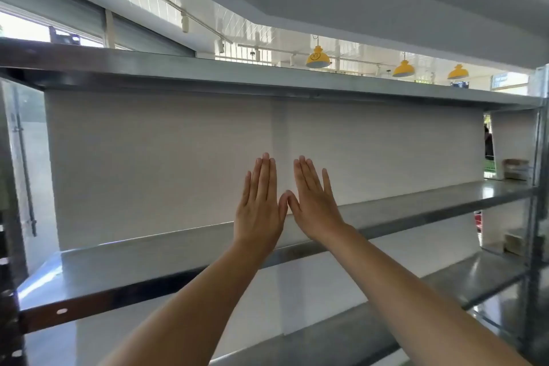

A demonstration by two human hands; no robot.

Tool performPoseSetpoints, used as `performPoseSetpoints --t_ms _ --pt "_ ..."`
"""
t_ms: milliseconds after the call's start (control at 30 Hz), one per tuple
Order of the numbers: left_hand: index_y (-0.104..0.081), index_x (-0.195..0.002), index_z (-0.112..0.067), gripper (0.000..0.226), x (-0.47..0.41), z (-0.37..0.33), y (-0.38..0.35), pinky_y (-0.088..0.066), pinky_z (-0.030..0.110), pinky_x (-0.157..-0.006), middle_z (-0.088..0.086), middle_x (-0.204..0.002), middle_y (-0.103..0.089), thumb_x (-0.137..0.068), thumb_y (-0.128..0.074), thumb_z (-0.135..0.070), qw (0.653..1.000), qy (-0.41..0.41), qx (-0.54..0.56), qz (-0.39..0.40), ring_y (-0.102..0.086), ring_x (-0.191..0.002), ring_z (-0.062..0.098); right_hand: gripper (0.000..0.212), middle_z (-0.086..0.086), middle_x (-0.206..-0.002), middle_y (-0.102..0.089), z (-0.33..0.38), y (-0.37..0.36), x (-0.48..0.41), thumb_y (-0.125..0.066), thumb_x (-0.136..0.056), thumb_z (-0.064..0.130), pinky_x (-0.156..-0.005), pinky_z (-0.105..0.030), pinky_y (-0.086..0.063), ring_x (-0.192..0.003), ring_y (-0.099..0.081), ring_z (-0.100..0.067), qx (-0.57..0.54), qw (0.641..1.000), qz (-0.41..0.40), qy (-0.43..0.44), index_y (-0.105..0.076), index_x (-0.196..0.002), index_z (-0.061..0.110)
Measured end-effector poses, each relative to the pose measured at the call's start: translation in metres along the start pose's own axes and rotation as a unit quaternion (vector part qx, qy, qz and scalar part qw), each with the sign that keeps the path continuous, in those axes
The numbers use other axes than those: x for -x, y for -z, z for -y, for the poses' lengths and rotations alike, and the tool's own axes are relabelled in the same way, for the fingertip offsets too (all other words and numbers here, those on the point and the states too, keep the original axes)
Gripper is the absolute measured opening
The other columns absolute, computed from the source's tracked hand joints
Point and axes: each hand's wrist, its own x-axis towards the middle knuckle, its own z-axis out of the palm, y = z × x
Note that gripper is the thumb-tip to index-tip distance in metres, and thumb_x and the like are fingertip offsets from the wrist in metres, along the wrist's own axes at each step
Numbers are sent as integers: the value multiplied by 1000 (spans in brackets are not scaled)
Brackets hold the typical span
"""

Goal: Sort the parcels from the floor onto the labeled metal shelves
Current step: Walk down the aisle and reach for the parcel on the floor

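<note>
Both my arms reach forward in front of a metal shelf unit. My left hand (259, 205) and my right hand (315, 203) are held up side by side with flat, straight fingers, backs toward me, thumbs touching. Neither holds anything. They hover over the middle shelf (118, 264), a bare steel board. A second shelf (208, 74) runs above at head height and a lower shelf (445, 279) shows at the bottom right. A small brown parcel (516, 169) sits at the far right end of the middle shelf, with another parcel (514, 242) one level below it.
A white wall (163, 157) closes the back of the shelves. A steel upright (539, 187) stands at the right, another frame post at the left edge. Yellow pendant lamps (318, 59) hang beyond the top shelf.
</note>
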Motion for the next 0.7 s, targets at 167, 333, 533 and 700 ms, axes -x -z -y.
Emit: performPoseSetpoints --t_ms 167,333,533,700 --pt "12 -158 -7 71 -13 -32 -19 -7 42 -128 11 -169 13 -102 8 -50 1000 -3 22 -8 8 -156 25 70 1 -163 22 -38 -1 8 -18 -103 51 -116 -36 22 -148 22 -15 29 999 6 -23 15 -155 17" --pt "4 -159 -5 73 -26 -79 -37 -8 42 -127 12 -169 8 -103 4 -52 999 -20 43 1 4 -156 26 71 -1 -163 20 -86 4 16 -17 -103 51 -117 -38 20 -149 20 -18 52 997 19 -45 13 -156 15" --pt "2 -160 -7 76 -42 -151 -56 -7 41 -127 11 -169 5 -102 1 -56 995 -40 94 17 4 -156 24 83 -2 -162 23 -155 26 36 14 -84 59 -122 -43 12 -149 21 -19 67 995 14 -72 18 -154 14" --pt "12 -159 -7 72 -50 -217 -65 -2 40 -127 10 -168 15 -103 2 -51 988 -43 148 21 11 -156 22 75 0 -162 24 -210 45 58 7 -91 56 -122 -43 11 -149 21 -16 52 989 -33 -136 20 -153 16"
